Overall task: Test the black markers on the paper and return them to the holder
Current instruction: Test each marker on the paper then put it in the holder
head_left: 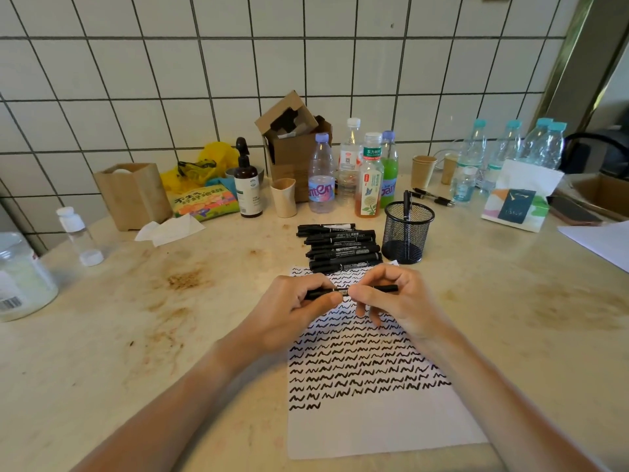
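Note:
A black marker (343, 291) lies level between both hands, above the white paper (381, 424). My left hand (292, 308) grips its left end, and my right hand (391, 301) pinches its right part. Rows of black squiggles cover the paper's upper half. Just beyond the paper lies a pile of several black markers (340, 247). To the right of the pile stands a black mesh holder (406, 233) with one marker upright in it.
Bottles (321, 175), a brown pump bottle (246, 185), paper cups (423, 170), a cardboard box (292, 144) and a tissue pack (520, 199) line the tiled wall. A wooden box (132, 195) stands back left, a plastic jar (20, 281) at far left.

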